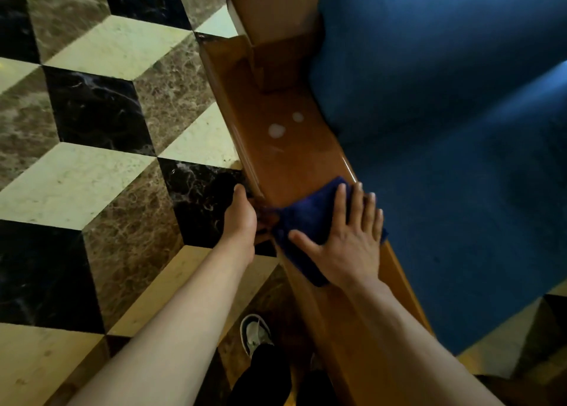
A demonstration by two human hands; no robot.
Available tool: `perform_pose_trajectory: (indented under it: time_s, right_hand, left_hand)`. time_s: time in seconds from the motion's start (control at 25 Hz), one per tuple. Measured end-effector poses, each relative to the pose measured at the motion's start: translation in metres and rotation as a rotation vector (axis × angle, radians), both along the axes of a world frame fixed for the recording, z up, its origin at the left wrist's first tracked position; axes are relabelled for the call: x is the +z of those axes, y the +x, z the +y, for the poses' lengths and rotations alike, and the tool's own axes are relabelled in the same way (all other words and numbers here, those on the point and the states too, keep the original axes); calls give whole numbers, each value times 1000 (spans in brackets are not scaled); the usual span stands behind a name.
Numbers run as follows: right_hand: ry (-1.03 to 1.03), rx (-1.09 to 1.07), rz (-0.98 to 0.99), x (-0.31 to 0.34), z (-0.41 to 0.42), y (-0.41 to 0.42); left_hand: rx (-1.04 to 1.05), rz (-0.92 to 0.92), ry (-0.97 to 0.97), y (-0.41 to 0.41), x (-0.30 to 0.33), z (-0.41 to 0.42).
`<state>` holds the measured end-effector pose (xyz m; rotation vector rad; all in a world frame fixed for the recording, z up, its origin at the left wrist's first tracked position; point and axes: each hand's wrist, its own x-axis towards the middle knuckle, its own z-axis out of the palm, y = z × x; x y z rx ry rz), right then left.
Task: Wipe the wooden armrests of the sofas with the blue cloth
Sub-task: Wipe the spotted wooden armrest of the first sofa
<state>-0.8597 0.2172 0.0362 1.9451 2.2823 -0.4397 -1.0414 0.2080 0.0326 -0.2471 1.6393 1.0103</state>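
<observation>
A: Where do we stand on this armrest [294,160]?

B: We have the blue cloth [302,221] lying across the wood in the lower middle of the frame, and our right hand [346,240] lies flat on it, fingers spread and released, pressing rather than gripping.

A: And the left hand [241,218]?

B: It sits at the armrest's outer edge, just left of the cloth. We cannot tell whether its fingers curl around the wood or only rest there; they are hidden behind the hand.

A: What matters for a good stroke?

B: We judge that the two pale spots [283,126] above the cloth, toward the centre, still need wiping. We should keep the palm flat and slide up the frame along the wood so that the cloth covers the full width, edge to edge.

A: Any risk?

B: A loose cloth may bunch under an open palm, and its right corner already overhangs toward the blue cushion [460,129].
</observation>
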Motion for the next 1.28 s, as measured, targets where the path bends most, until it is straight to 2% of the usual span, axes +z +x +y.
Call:
perform_pose_trajectory:
  time_s: [0.08,0.16,0.28,0.36,0.44,0.6,0.76,0.8,0.88,1.0,1.12,1.2,1.28]
  right_hand:
    - [-75,-251,26,2,47,-18]
    - [-180,-423,134,3,99,-33]
    - [-385,-504,346,2,145,-18]
    - [-391,-525,443,2,142,-3]
    - [-311,-449,383,-1,122,6]
    - [49,-34,34,-14,53,-10]
    - [199,319,74,-11,88,-71]
    - [210,318,110,-10,105,-84]
    - [243,144,231,-11,124,-100]
    - [400,18,382,-13,123,-102]
    - [395,-154,321,-11,124,-129]
    - [286,-259,311,-6,133,-167]
    - [175,-153,247,-6,130,-184]
  left_hand:
    - [-22,-26,5,-4,0,3]
    - [-51,-29,2,-9,-3,-2]
    - [-77,-36,1,-18,-8,-2]
    - [-103,-28,-18,-22,-5,1]
    - [-105,-25,-21,-26,0,11]
    - [-92,18,11,-36,7,46]
    - [2,89,19,-52,-2,85]
    - [37,100,16,-59,-6,91]
    - [56,120,-14,-73,-15,105]
    - [82,170,-97,-87,-14,118]
    - [76,159,-110,-98,-14,132]
    - [65,112,-70,-103,-16,139]
    - [64,59,-3,-110,-25,147]
